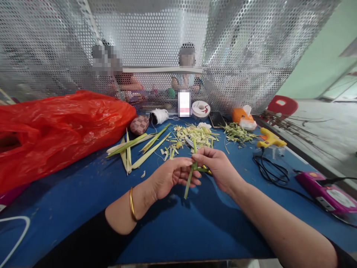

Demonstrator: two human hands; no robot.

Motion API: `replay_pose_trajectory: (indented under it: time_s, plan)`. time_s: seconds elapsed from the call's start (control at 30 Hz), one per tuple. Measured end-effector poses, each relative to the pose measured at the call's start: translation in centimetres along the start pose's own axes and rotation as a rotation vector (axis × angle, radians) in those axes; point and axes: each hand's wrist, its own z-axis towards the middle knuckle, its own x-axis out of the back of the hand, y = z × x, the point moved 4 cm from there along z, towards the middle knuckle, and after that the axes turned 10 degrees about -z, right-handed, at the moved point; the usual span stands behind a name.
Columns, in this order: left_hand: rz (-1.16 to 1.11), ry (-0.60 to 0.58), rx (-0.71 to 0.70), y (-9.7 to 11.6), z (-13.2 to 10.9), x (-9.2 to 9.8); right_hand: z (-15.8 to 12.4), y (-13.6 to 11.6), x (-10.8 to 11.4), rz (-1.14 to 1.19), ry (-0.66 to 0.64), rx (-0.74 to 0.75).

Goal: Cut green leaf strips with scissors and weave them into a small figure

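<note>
Above a blue table (178, 223) my left hand (170, 176) and my right hand (219, 167) meet at the middle. Both pinch a narrow green leaf strip (189, 182) that hangs down between them. The left fingers curl round its upper part. The right fingers close on the strip's top, with a second green piece poking out beside them. A gold bangle (131, 204) circles my left wrist. Just beyond the hands lie long green leaf strips (139, 147) and a heap of short cuttings (193, 136).
A big red plastic bag (55, 130) fills the left side. A yellow glue gun (269, 139) with black cable (272, 173) and a pink device (329, 191) lie right. White thread spool (158, 116), tape roll (200, 109) and phone (216, 119) sit by a perforated metal screen (251, 56); two people sit behind it.
</note>
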Motion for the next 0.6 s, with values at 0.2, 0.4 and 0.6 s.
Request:
replay_pose_trajectory:
  time_s: [0.2, 0.4, 0.6]
  plan:
    - [0.283, 0.217, -0.228, -0.1, -0.1, -0.3, -0.2, 1.0, -0.7, 0.062, 0.022, -0.014]
    - [0.488, 0.176, -0.304, -0.2, 0.2, -0.2, -0.4, 1.3, -0.6, 0.039, 0.142, 0.051]
    - [0.543, 0.157, -0.290, -0.6, 0.1, 0.0, -0.3, 1.7, -0.6, 0.056, 0.201, 0.085]
